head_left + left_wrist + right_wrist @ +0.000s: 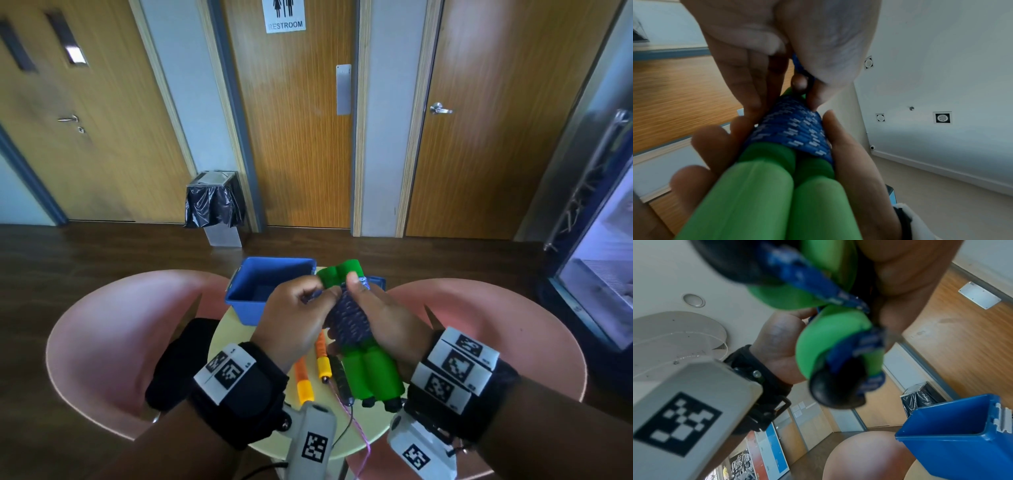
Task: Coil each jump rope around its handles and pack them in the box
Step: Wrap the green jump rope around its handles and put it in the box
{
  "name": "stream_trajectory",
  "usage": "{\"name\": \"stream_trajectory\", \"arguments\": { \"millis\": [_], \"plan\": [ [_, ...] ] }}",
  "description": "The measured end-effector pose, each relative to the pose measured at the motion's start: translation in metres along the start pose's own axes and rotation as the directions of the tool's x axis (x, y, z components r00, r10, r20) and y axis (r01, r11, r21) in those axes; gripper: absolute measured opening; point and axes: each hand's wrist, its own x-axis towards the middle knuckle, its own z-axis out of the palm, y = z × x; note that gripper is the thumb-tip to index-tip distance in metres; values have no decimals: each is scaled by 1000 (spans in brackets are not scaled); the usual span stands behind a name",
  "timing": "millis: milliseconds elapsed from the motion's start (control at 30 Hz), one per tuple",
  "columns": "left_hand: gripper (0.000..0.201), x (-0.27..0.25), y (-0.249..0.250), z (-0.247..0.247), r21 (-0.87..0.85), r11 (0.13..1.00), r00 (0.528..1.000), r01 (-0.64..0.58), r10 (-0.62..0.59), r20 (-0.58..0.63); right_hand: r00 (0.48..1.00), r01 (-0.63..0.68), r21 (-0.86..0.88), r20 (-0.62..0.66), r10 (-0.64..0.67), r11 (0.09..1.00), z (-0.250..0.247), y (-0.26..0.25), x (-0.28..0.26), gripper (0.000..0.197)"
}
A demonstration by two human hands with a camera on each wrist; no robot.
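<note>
Your green handles (pixel 373 371) are paired side by side, held above the surface (pixel 236 339). Long axis runs near-to-far, black end caps toward you, far tips over the blue box (pixel 270 291). Blue rope (pixel 347 322) is coiled round the middle. R hand (pixel 383 322) wraps the bundle; L hand (pixel 291 318) pinches the rope end. Orange-handled rope (pixel 313 366) lies on the surface below. Door sign (pixel 285 15) reads "RESTROOM".
</note>
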Motion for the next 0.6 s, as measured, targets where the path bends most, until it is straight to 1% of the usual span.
{"name": "stream_trajectory", "arguments": {
  "millis": [67, 133, 267, 333, 367, 433, 500, 567, 600],
  "plan": [
    [49, 1, 2, -1, 37, 999, 1000, -5, 4, 29, 998, 2, -22, -58, -3, 1000, 2, -2, 1, 56],
    [40, 1, 2, -3, 1, 1000, 999, -4, 4, 43, 997, -11, 29, -74, 13, 1000, 2, -4, 1, 45],
    [37, 0, -2, -5, -191, 976, 995, 102, -96, 39, 992, -72, 171, -89, 88, 983, 0, -6, -5, 45],
    [33, -2, -3, -8, -274, 952, 991, 136, -127, 51, 991, -110, 228, -45, 123, 968, -1, -6, -10, 48],
    [31, -3, -4, -9, -301, 944, 990, 137, -122, 68, 990, -134, 258, -7, 140, 957, -2, -6, -12, 50],
    [26, -6, -6, -12, -308, 947, 994, 95, -71, 88, 987, -162, 317, 74, 146, 935, -4, -4, -17, 58],
    [19, -11, -4, -13, -285, 959, 996, 5, 21, 88, 982, -168, 353, 137, 127, 920, -6, -3, -21, 62],
    [17, -14, -3, -13, -299, 952, 994, -72, 94, 61, 975, -176, 387, 198, 105, 905, -5, -4, -27, 61],
    [19, -14, -3, -13, -326, 942, 993, -86, 107, 47, 971, -176, 409, 221, 90, 895, -4, -4, -29, 60]
  ]
}}
